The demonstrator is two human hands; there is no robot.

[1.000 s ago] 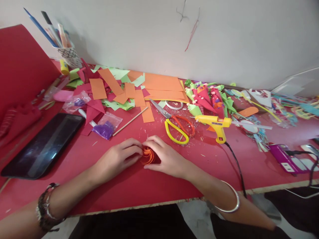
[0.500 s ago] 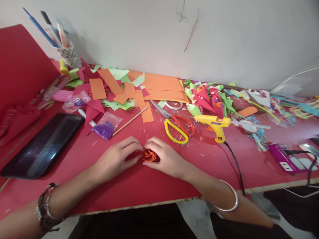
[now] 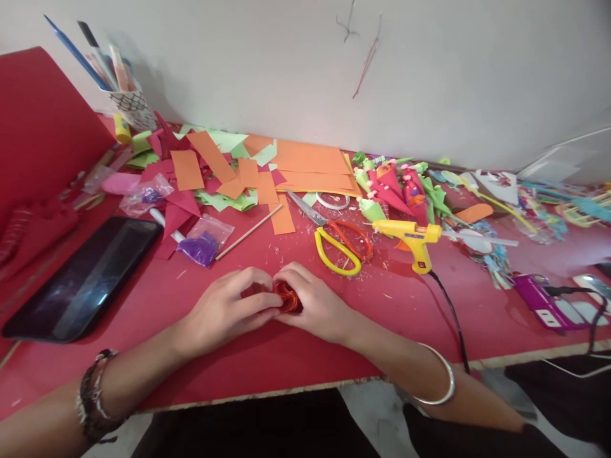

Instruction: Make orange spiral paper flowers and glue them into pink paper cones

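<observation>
A small bundle of curled orange paper strips sits between my hands, low over the red tabletop. My right hand is closed around its right side, fingers and thumb curved about it. From the left, my left hand presses its fingertips against the bundle; its thumb side is partly hidden. Beyond my hands lie a thin wooden stick, an orange paper piece and scissors with one yellow and one red handle.
A yellow hot glue gun with a black cord lies to the right, behind it a pile of rolled paper cones. On the left are a phone and a bag of purple bits. Cut paper lines the wall.
My left hand has moved right, its fingertips now reaching onto the curled orange paper. My right hand keeps its place, with the paper turned slightly in it.
</observation>
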